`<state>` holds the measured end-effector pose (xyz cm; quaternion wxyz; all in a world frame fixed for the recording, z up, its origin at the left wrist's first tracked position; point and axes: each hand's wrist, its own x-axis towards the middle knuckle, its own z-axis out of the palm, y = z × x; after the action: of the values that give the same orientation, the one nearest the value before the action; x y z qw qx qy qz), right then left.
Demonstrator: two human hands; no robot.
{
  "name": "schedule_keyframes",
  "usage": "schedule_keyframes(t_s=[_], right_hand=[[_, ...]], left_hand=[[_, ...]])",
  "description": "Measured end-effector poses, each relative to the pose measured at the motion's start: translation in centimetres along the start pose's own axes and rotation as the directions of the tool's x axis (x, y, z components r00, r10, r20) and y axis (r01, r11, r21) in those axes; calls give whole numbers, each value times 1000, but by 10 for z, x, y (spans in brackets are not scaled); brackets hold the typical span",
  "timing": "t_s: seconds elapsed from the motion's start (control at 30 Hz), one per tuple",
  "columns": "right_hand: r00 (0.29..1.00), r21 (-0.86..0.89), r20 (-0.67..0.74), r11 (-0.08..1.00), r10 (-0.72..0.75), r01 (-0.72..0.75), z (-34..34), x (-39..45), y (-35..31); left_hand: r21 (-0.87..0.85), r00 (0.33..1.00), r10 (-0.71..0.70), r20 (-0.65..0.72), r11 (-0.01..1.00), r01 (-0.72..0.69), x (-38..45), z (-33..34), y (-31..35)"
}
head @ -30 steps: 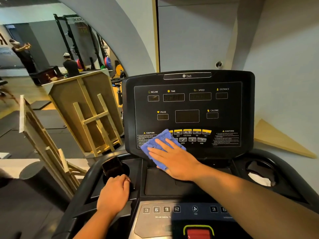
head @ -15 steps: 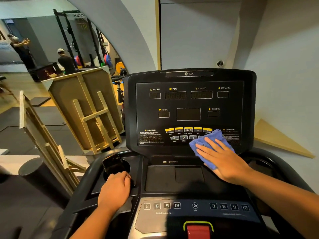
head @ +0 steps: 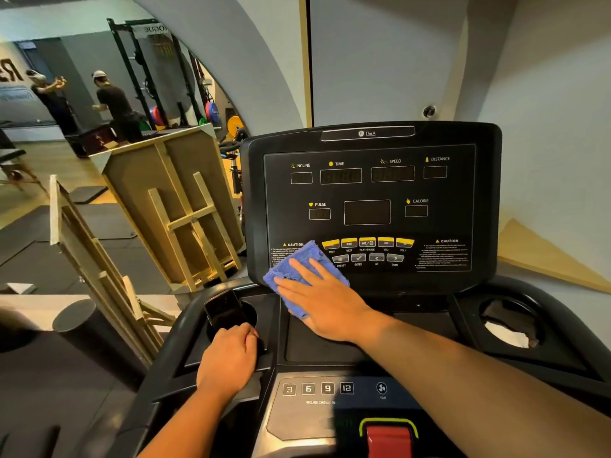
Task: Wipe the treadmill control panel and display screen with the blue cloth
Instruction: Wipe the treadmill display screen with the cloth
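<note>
The black treadmill control panel point(head: 370, 193) stands upright ahead, with dark display windows and a row of yellow buttons point(head: 367, 242). My right hand point(head: 325, 299) lies flat with straight fingers on the blue cloth point(head: 296, 269), pressing it against the panel's lower left corner over the left caution text. My left hand point(head: 229, 358) curls round the treadmill's left handle bar, just below a cup holder.
A dark phone point(head: 224, 310) stands in the left cup holder. The right cup holder point(head: 509, 320) holds crumpled white paper. A red stop button point(head: 390, 438) sits at the bottom centre. Wooden frames point(head: 175, 206) lean to the left. Two people stand far back left.
My right hand has swept the blue cloth from the panel's lower right back to its lower left. My left hand has stayed on the handle bar.
</note>
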<state>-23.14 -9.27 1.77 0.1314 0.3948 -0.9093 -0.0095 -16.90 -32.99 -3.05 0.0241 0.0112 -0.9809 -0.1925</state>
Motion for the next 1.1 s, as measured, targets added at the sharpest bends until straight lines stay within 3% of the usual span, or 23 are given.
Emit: schedule_keyframes(t_s=[0.1, 0.3, 0.73, 0.87, 1.0, 1.03, 1.1], right_hand=[[999, 53, 45, 998, -27, 25, -2, -15, 14], [995, 190, 58, 978, 82, -92, -7, -47, 35], [950, 153, 36, 937, 311, -313, -17, -187, 110], [849, 72, -142, 861, 509, -504, -8, -208, 114], [644, 66, -282, 684, 711, -726, 9, -160, 78], [657, 87, -289, 703, 696, -706, 13, -142, 68], [784, 24, -247, 812, 570, -583, 17, -118, 57]], left_hand=[[7, 1000, -4, 3, 1000, 4, 0, 1, -1], [-1, 1000, -3, 14, 1000, 3, -1, 0, 0], [2, 1000, 1, 17, 1000, -1, -1, -2, 1], [2, 1000, -1, 16, 1000, 1, -1, -3, 2], [5, 1000, -1, 18, 1000, 1, -1, -3, 2], [8, 1000, -6, 19, 1000, 6, -1, -3, 2], [13, 1000, -19, 24, 1000, 19, -1, -3, 2]])
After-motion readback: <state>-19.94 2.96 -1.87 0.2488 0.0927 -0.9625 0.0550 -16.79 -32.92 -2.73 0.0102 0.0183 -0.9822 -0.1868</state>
